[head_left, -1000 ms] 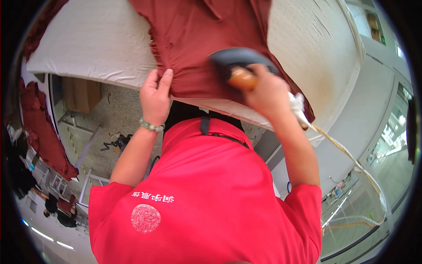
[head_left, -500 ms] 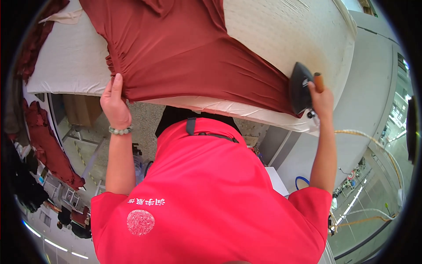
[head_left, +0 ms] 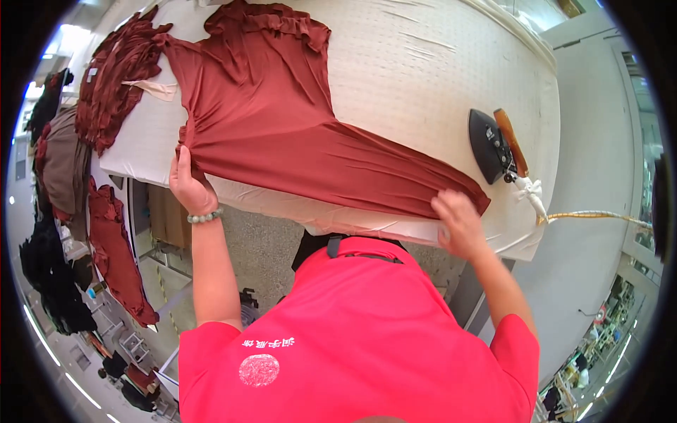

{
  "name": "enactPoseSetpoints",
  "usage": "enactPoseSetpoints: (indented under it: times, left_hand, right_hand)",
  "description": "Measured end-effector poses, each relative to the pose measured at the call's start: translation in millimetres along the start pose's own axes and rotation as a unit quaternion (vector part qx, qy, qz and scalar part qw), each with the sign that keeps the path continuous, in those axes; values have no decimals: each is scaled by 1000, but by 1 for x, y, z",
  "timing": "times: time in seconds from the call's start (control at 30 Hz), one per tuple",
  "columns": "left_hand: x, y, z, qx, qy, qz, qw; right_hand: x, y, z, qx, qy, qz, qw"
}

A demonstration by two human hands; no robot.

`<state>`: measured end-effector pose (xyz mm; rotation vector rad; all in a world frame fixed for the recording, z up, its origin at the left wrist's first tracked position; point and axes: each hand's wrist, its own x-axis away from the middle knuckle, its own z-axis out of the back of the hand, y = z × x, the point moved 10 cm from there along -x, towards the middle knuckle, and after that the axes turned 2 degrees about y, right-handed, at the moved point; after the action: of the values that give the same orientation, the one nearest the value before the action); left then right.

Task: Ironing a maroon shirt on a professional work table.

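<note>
A dark red garment (head_left: 268, 134) lies spread over the padded white ironing table, one long sleeve-like part stretching to the right along the near edge. At its gathered left edge, my left hand (head_left: 190, 187) is closed on the cloth, thumb up. My right hand (head_left: 458, 220) is over the near edge of the long part, close to its right end. Its fingers look apart, though slightly blurred, and they hold nothing I can see. Beyond that end an iron (head_left: 490, 148) with a dark plate and a wooden handle rests on the table, out of my hand.
A pale cord (head_left: 599, 217) runs right from the iron. Crumpled dark red garments (head_left: 116, 81) are heaped at the table's far left, beside a pale cloth scrap (head_left: 159, 89). Another dark red garment (head_left: 116, 254) hangs lower left. The ironing table (head_left: 395, 77) has a wrinkled cover.
My right hand has let go of the iron and moved left to the garment's long part. The iron now stands alone on the table. My left hand still grips the garment's edge; the view has shifted.
</note>
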<state>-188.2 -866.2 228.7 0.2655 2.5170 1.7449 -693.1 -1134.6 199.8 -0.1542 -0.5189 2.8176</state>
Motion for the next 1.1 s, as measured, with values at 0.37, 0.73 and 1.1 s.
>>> enactPoseSetpoints:
  times: [0.37, 0.73, 1.1]
  left_hand:
    - [44, 236, 83, -39, 190, -140, 971]
    - [-82, -54, -200, -487, -270, -322, 766]
    - [-55, -218, -323, -531, -513, -190, 647]
  right_hand:
    - [38, 73, -8, -353, 274, -307, 840]
    - [198, 127, -36, -163, 423, -615, 646]
    - [11, 107, 86, 254, 240, -401, 847]
